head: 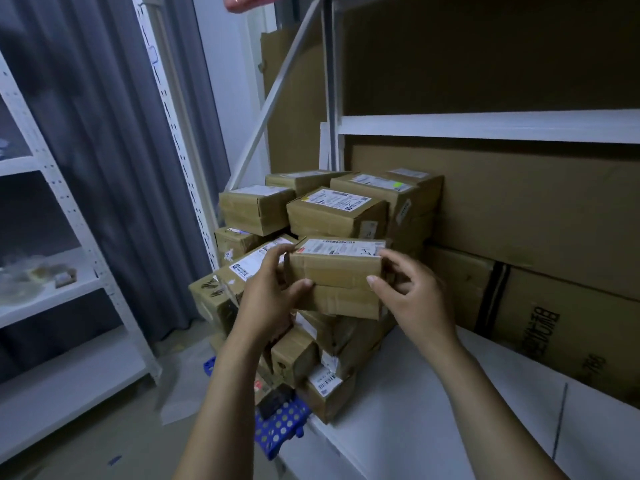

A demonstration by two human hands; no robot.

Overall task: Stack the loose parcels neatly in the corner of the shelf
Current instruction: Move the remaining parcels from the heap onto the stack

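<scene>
Parcel (337, 271), a taped brown box with a white label on top, is gripped at both ends by the left hand (273, 296) and right hand (415, 296), fingers curled round it, over a tilted heap (311, 351) of parcels at the left end of the shelf (415, 410). Behind stand stacked boxes (337, 213), then large flat cartons (519, 220) against the back.

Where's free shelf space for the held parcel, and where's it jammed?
Free: the bare shelf board right of the parcel stack, in front of the flat cartons at the back. Crowded: the left corner, piled several high, where left hand and right hand hold the parcel.
</scene>
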